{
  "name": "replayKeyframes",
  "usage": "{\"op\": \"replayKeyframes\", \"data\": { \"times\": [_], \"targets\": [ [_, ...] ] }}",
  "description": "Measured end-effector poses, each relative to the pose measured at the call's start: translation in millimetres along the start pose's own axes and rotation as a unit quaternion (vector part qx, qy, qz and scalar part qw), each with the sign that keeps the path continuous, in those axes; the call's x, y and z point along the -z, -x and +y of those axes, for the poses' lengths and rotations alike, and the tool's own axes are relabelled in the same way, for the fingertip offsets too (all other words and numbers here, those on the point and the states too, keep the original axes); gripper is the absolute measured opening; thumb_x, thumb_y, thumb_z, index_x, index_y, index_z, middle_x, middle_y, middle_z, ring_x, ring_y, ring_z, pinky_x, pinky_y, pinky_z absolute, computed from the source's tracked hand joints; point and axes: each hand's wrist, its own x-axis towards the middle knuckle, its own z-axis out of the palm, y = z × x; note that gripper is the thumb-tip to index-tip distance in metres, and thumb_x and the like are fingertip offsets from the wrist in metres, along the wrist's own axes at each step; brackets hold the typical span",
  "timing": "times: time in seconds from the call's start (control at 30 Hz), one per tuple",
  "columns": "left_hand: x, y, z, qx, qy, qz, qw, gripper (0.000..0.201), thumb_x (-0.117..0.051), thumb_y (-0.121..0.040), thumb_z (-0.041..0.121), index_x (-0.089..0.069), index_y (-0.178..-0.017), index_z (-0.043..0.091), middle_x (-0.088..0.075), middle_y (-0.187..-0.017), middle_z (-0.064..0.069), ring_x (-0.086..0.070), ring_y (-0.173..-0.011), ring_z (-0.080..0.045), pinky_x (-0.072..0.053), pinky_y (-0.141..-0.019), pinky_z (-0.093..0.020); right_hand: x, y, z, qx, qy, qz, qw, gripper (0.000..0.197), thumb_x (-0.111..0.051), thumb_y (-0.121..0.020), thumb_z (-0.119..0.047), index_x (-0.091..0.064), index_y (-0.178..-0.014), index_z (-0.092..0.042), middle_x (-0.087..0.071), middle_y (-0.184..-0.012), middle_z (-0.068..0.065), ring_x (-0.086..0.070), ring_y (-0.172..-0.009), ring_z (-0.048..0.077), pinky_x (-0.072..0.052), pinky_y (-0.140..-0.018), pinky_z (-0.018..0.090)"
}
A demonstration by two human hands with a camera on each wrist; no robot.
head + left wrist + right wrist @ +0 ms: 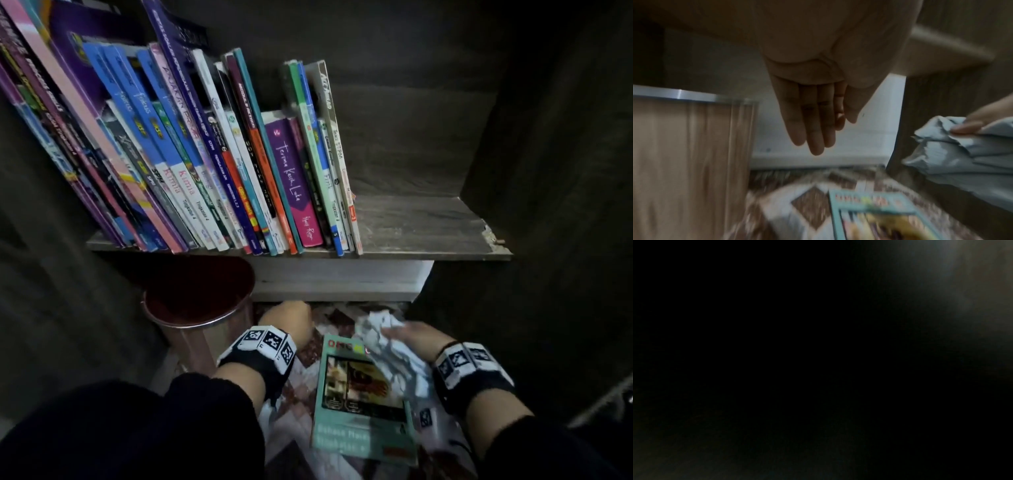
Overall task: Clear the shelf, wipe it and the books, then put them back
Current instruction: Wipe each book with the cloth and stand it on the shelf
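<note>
A teal book lies face up on a patterned mat below the shelf. My right hand holds a crumpled pale cloth bunched against the book's top right corner. In the left wrist view the cloth shows a finger of the right hand curled over it, and the teal book lies blurred below. My left hand hangs empty to the left of the book, fingers straight and together. A row of books leans left on the shelf. The right wrist view is dark.
A reddish-brown bin with a metal rim stands left of my left hand, also close in the left wrist view. A white base panel sits under the shelf. The shelf's right third is bare wood, with dark cabinet walls on both sides.
</note>
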Motion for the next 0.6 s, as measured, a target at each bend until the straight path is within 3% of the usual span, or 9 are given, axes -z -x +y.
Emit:
{"op": "replayKeyframes", "data": {
  "times": [0.07, 0.17, 0.23, 0.3, 0.33, 0.4, 0.47, 0.53, 0.6],
  "targets": [
    [-22.9, -2.6, -4.7, 0.013, -0.007, -0.017, 1.0, 0.026, -0.045, -0.094, 0.018, -0.066, -0.106, 0.009, -0.068, -0.108, -0.014, -0.064, -0.098, -0.031, -0.051, -0.08, -0.036, -10.1, -10.4, 21.3, -0.036, 0.092, 0.049, 0.994, 0.046, -0.061, -0.089, -0.035, -0.057, -0.127, -0.01, -0.056, -0.129, 0.008, -0.054, -0.115, 0.025, -0.036, -0.087, 0.021],
    [-67.0, -9.4, -10.1, 0.039, 0.013, -0.058, 0.997, 0.027, -0.043, -0.097, 0.017, -0.067, -0.107, 0.009, -0.067, -0.113, -0.013, -0.063, -0.102, -0.027, -0.048, -0.081, -0.03, -20.9, -30.2, 59.1, -0.095, 0.145, 0.088, 0.981, 0.057, -0.054, -0.088, -0.044, -0.052, -0.133, -0.009, -0.052, -0.138, 0.013, -0.052, -0.123, 0.028, -0.039, -0.093, 0.023],
    [-99.8, -15.8, -14.3, 0.072, 0.048, -0.095, 0.992, 0.026, -0.045, -0.097, 0.017, -0.064, -0.086, 0.004, -0.067, -0.098, -0.013, -0.062, -0.082, -0.023, -0.045, -0.067, -0.023, -29.5, -42.8, 80.9, -0.127, 0.129, 0.121, 0.976, 0.049, -0.047, -0.097, -0.036, -0.05, -0.133, -0.003, -0.056, -0.132, 0.017, -0.056, -0.118, 0.031, -0.044, -0.094, 0.028],
    [-131.9, -23.5, -16.3, 0.092, 0.085, -0.123, 0.984, 0.037, -0.042, -0.099, 0.015, -0.043, -0.062, 0.006, -0.051, -0.071, -0.006, -0.045, -0.059, -0.012, -0.033, -0.053, -0.011, -41.7, -51.3, 97.1, -0.148, 0.132, 0.137, 0.971, 0.046, -0.041, -0.101, -0.035, -0.052, -0.13, -0.001, -0.056, -0.13, 0.018, -0.055, -0.118, 0.032, -0.042, -0.088, 0.027],
    [-143.9, -25.5, -15.9, 0.106, 0.089, -0.137, 0.981, 0.041, -0.041, -0.1, 0.016, -0.035, -0.059, 0.011, -0.041, -0.065, -0.002, -0.042, -0.057, -0.01, -0.032, -0.053, -0.011, -48.2, -52.7, 102.7, -0.153, 0.135, 0.142, 0.969, 0.046, -0.039, -0.102, -0.035, -0.053, -0.129, -0.001, -0.057, -0.129, 0.018, -0.055, -0.118, 0.032, -0.041, -0.086, 0.027],
    [-161.8, -29.2, -14.2, 0.126, 0.101, -0.175, 0.971, 0.04, -0.043, -0.099, 0.02, -0.04, -0.059, 0.013, -0.053, -0.071, -0.007, -0.062, -0.079, -0.021, -0.044, -0.067, -0.026, -60.7, -55.7, 115.3, -0.157, 0.126, 0.144, 0.969, 0.043, -0.038, -0.102, -0.035, -0.052, -0.129, -0.005, -0.057, -0.128, 0.019, -0.055, -0.116, 0.032, -0.04, -0.083, 0.028],
    [-172.2, -29.8, -11.5, 0.138, 0.139, -0.209, 0.958, 0.027, -0.046, -0.098, 0.021, -0.062, -0.085, 0.004, -0.066, -0.105, -0.017, -0.062, -0.105, -0.03, -0.05, -0.082, -0.034, -72.4, -58.2, 131.5, -0.168, 0.146, 0.126, 0.967, 0.045, -0.039, -0.101, -0.035, -0.042, -0.138, -0.009, -0.052, -0.135, 0.017, -0.052, -0.121, 0.031, -0.04, -0.088, 0.028],
    [-194.3, -31.9, -15.3, 0.148, 0.179, -0.197, 0.953, 0.033, -0.049, -0.097, 0.027, -0.057, -0.12, 0.005, -0.06, -0.124, -0.014, -0.058, -0.114, -0.028, -0.046, -0.092, -0.031, -83.4, -59.1, 146.1, -0.189, 0.173, 0.089, 0.963, 0.061, -0.04, -0.1, -0.043, -0.021, -0.151, -0.016, -0.038, -0.148, 0.017, -0.043, -0.131, 0.031, -0.037, -0.101, 0.031],
    [-216.7, -36.7, -18.4, 0.151, 0.21, -0.175, 0.95, 0.054, -0.052, -0.09, 0.04, -0.046, -0.136, 0.012, -0.054, -0.133, -0.01, -0.054, -0.119, -0.026, -0.043, -0.1, -0.031, -92.9, -56.1, 153.0, -0.211, 0.197, 0.062, 0.955, 0.072, -0.039, -0.097, -0.053, -0.001, -0.153, -0.028, -0.027, -0.153, 0.019, -0.037, -0.136, 0.033, -0.034, -0.105, 0.035]
  ]
}}
